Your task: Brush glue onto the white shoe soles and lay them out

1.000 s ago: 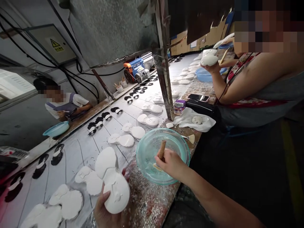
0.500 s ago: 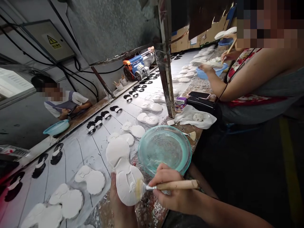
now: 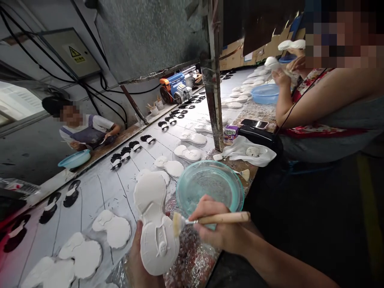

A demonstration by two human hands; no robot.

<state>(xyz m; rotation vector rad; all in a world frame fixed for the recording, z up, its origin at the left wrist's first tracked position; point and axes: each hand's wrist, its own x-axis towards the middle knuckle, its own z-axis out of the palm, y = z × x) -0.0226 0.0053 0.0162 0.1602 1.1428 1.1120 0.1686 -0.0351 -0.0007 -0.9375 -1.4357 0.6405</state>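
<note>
My left hand [image 3: 139,256] grips a white plaster cast [image 3: 156,228] from below. The cast is shaped like a figure eight and has a small raised mark on its lower lobe. My right hand [image 3: 214,228] is shut on a wooden-handled flat brush [image 3: 222,218]. Its pale bristles [image 3: 177,224] lie against the right edge of the cast. Just behind my right hand is a clear teal glass bowl [image 3: 210,188], partly hidden by that hand.
A long white board [image 3: 120,192] holds rows of white casts and black-marked pieces to my left. A metal post [image 3: 213,104] stands beyond the bowl. A phone [image 3: 254,123], a white cloth [image 3: 249,152] and a co-worker's arms [image 3: 306,100] lie to the right. Another person [image 3: 87,130] sits across the board.
My right hand has brought the brush up from the bowl to the cast's edge. The cast has swung more upright in my left hand. The co-worker's hands have moved too.
</note>
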